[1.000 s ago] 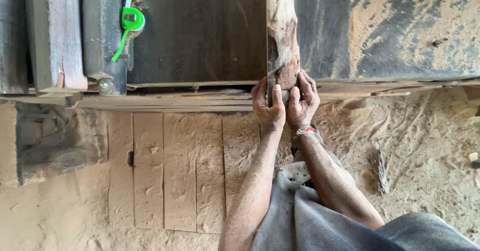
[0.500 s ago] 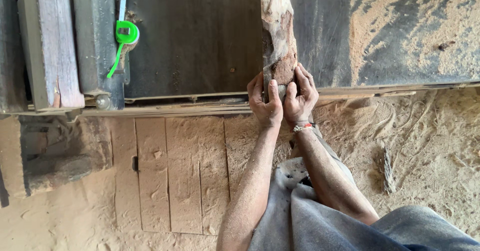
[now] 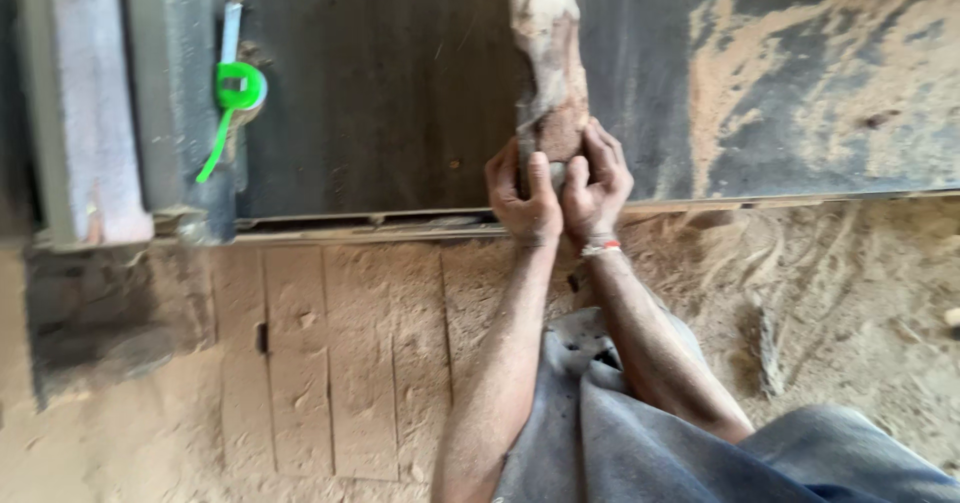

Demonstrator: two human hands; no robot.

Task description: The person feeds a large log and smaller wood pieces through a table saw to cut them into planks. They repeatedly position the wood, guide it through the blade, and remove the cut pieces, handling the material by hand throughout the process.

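Log on the saw table, both hands at its near end.
The log (image 3: 548, 63) lies on the table (image 3: 390, 93), running toward twelve o'clock; left hand (image 3: 525, 191) and right hand (image 3: 597, 185) side by side at six; clip (image 3: 232, 98) toward nine.

You've got 2 hands, left hand (image 3: 522, 195) and right hand (image 3: 596, 185), both at 12 o'clock on 1 rough log (image 3: 548, 58). 1 green loop (image 3: 236, 98) at 10 o'clock. 1 red wristband (image 3: 600, 249). 1 dark steel table (image 3: 400, 93).
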